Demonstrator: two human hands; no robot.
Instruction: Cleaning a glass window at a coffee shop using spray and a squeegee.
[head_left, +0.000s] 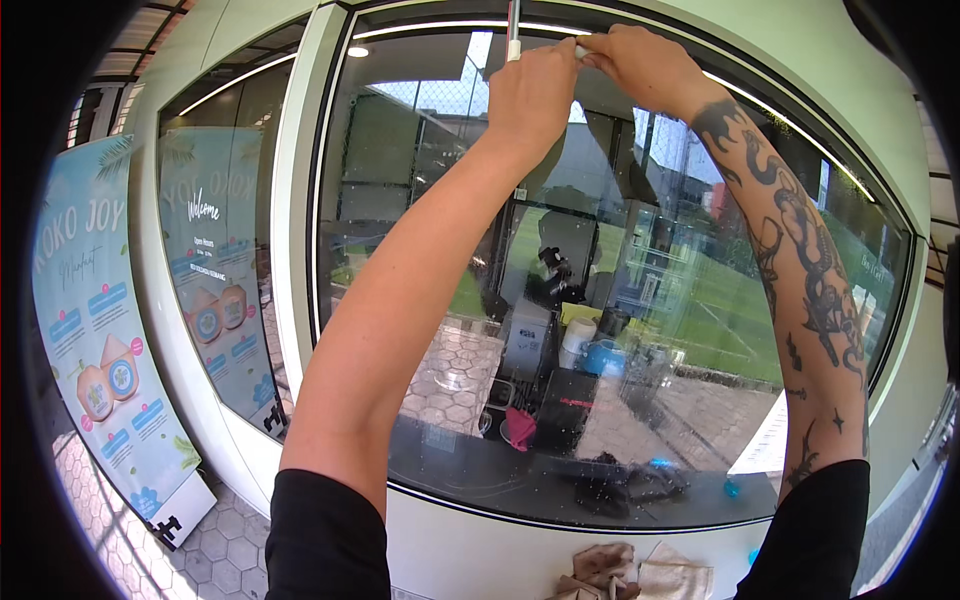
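Note:
Both my arms reach up in front of a large window pane (450, 247) dotted with water drops. My left hand (534, 94), its back towards me, is closed near the top of the glass beside a thin metal rod with a pale end (514, 49); whether it grips the rod is unclear. Touching it on the right, my right hand (637, 64) pinches a small pale piece (582, 52), probably part of a tool's handle. The rest of the tool is hidden or cut off at the top. Below the window lie brown and beige cloths (604, 566).
A printed roll-up banner (97, 322) stands on hexagonal paving (232, 544) at the left, beside a narrower glass panel (217, 262) with lettering. Behind the glass are a blue bowl (602, 358), stacked white containers (577, 337) and a pink cloth (520, 428). A white frame post (296, 172) separates the panes.

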